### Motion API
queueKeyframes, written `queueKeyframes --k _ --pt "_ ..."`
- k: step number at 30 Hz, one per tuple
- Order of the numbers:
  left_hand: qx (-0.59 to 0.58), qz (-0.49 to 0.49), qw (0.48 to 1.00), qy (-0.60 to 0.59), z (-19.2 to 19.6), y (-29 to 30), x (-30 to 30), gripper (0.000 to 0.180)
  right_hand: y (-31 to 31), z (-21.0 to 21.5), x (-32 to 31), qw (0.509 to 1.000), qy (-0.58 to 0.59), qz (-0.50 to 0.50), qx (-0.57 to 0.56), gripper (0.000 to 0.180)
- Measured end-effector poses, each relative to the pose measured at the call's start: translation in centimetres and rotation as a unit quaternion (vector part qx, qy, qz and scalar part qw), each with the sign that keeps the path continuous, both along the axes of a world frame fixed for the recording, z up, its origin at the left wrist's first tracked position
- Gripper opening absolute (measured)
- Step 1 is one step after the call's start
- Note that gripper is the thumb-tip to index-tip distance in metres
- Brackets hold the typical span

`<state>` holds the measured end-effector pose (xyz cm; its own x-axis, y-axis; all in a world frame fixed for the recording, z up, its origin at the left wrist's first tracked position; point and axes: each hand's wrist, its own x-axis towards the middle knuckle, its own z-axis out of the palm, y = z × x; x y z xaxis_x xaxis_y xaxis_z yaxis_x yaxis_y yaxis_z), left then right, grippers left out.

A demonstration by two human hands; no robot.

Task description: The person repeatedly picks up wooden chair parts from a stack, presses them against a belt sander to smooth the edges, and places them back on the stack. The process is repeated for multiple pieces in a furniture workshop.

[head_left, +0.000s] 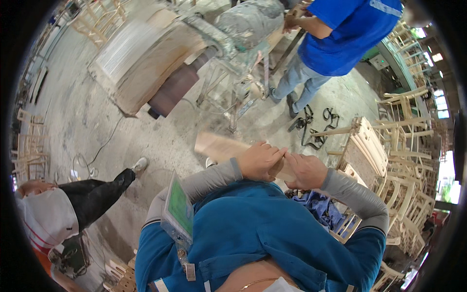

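Note:
A flat, pale wooden board (219, 147) is held in front of my waist, its far-left end blurred by motion. My left hand (260, 161) has its fingers wrapped over the board's edge. Close beside it, my right hand (307, 170) grips the same board near its right end, thumb and fingers closed on the wood. The two hands nearly touch, and part of the board shows below and between them. Its underside is hidden from here.
Ahead stands a dusty machine with a large drum (250, 22), where a person in a blue shirt (352, 31) works. A motor (174, 90) juts left. Black straps (316, 129) lie on the floor. Wooden chair frames (401, 190) crowd the right. Another person (53, 209) is at left.

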<state>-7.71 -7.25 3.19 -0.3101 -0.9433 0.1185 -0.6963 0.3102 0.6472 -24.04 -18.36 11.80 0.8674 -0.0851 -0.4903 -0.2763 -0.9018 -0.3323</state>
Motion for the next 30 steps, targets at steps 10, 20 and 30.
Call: queueKeyframes --k 10,20,30 --pt "-0.187 0.307 0.843 0.399 3.7 -4.3 -1.2 0.066 -1.8 2.8 -1.6 0.85 -0.511 -0.099 -0.078 0.07" --pt "-0.102 0.331 0.822 0.453 4.7 -1.3 -1.5 0.077 -4.5 -1.7 -1.3 0.84 -0.114 -0.207 0.489 0.068" --pt "0.064 0.446 0.507 0.735 -0.9 4.0 4.3 0.061 -2.3 -5.7 -0.8 0.695 0.125 -0.289 0.647 0.086"
